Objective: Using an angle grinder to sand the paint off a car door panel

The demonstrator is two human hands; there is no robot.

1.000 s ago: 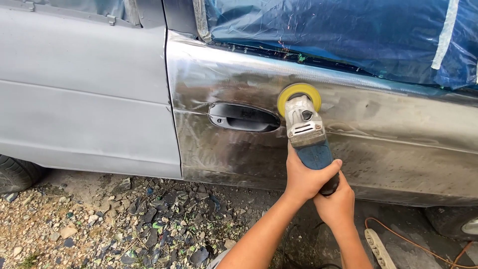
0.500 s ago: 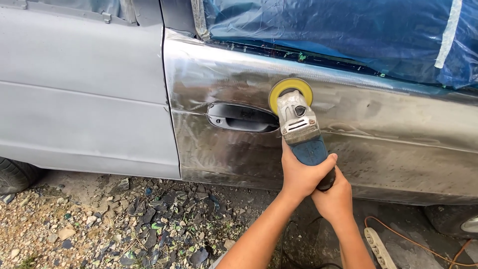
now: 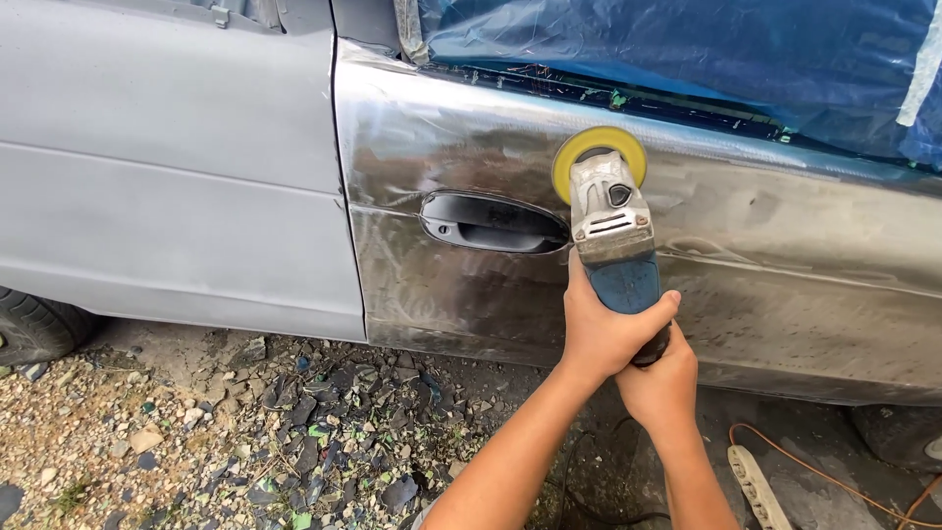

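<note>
Outdoor setting: gravel ground (image 3: 196,432) strewn with stones and dark flakes runs along the bottom of the view, below the side of a car. At 9 o'clock, a tyre (image 3: 34,329) shows partly under the grey primed door (image 3: 167,167), which fills the left part of the view. A vertical seam separates it from the bare-metal door (image 3: 442,294), stripped to shiny steel with swirl marks. A black door handle (image 3: 491,223) sits recessed in this panel, just left of centre.

At 12 o'clock to 2 o'clock, blue plastic sheeting (image 3: 687,49) covers the window area above the bare panel.

The sander (image 3: 613,236), a grey-and-blue handheld power tool, stands near centre with its body roughly upright. Its yellow disc (image 3: 599,147) lies flat against the bare-metal door, just right of the door handle and above it.

The left hand (image 3: 603,334) wraps the blue body of the sander from the left side; its grip is closed around the tool. The right hand (image 3: 662,388) sits directly below and behind it, at 5 o'clock, with a closed grip on the rear end of the sander. The two hands touch.

At 4 o'clock to 5 o'clock, a white power strip (image 3: 754,486) and an orange cable (image 3: 834,476) lie on the ground.
</note>
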